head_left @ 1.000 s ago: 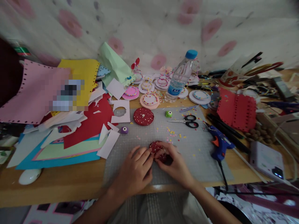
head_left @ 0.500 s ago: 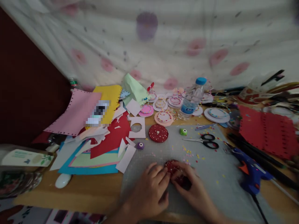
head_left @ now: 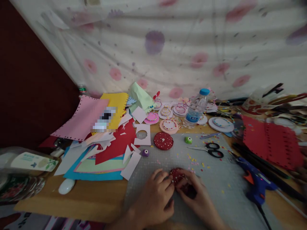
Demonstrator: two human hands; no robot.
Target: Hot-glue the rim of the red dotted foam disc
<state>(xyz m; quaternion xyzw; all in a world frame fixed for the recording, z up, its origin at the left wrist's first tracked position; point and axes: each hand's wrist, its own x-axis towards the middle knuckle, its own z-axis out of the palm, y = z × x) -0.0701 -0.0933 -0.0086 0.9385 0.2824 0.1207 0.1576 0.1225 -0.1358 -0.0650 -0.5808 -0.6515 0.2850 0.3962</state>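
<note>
A dark red round piece with white dots (head_left: 175, 174) is at the near part of the grey mat, partly covered by my fingers. My right hand (head_left: 198, 191) curls round its right side, thumb and fingers closed on it. At its left edge, the bent fingers of my left hand (head_left: 157, 195) press together against it. A thin pale loop shows faintly on its face. Farther back lies a second red dotted disc (head_left: 163, 141), flat and untouched. Beside that one sit a green craft punch (head_left: 188, 140) and a purple craft punch (head_left: 145, 152).
Black-handled scissors (head_left: 214, 150) and a blue glue gun (head_left: 257, 180) lie to the right. Coloured paper sheets (head_left: 96, 175) pile up at left. A water bottle (head_left: 195, 110) stands behind, among paper discs with beaded rings (head_left: 169, 125). Small confetti (head_left: 192, 158) dots the grey mat (head_left: 216, 182).
The view has tilted up slightly, so the table items sit a little lower. Both hands keep nearly the same pose at the red dotted piece.
</note>
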